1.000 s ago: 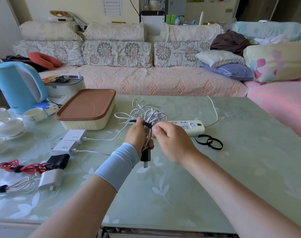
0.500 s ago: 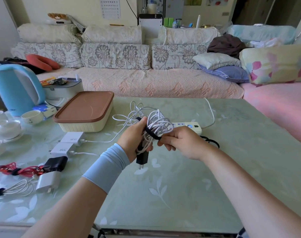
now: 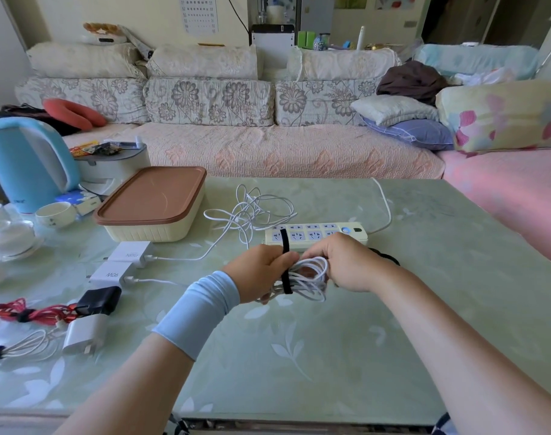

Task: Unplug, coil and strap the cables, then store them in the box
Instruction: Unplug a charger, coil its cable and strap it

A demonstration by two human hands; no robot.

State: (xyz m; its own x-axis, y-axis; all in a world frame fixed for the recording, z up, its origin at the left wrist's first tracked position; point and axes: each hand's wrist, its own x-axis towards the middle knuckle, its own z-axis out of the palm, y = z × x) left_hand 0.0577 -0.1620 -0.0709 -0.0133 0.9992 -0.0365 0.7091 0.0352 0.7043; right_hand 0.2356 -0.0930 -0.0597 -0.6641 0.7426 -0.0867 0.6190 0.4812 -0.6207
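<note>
Table: pale green glass top [image 3: 330,356], sofa behind.
Left hand [image 3: 258,271]: fingers curled round the coiled white cable [image 3: 311,277], held at mid-table.
Right hand [image 3: 346,262]: grips the coil's other side.
Black strap [image 3: 285,265]: crosses the coil, one end upright.
Box [image 3: 151,208]: lidded, near the far left edge, apart from the coil.

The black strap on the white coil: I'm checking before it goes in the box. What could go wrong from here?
The black strap has a free end sticking up, seemingly unfastened; if the left hand or right hand eases off, the white coil may spring apart.
The box has its lid on and both hands are busy, so opening it could loosen the coil.
</note>
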